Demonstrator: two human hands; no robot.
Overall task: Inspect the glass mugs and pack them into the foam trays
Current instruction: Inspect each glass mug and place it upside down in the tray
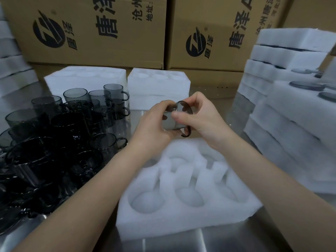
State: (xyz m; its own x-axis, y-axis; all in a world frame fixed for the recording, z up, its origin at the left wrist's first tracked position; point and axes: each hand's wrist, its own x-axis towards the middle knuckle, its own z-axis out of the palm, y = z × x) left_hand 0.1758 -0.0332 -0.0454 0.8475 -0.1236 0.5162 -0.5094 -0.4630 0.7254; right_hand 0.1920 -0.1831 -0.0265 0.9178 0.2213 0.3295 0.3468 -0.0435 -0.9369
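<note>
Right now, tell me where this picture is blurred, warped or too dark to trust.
Head view: wide-angle bends the boxes; foam stacks at the edges smear; the mug pile goes nearly black; the held mug and tray are soft but readable.

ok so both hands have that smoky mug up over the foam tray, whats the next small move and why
Probably lower the mug, held by the left hand and right hand, into an empty pocket of the foam tray directly below.

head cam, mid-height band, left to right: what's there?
Cluster of smoky glass mugs → left hand → mug held in both hands → right hand → stack of packed foam trays.
</note>
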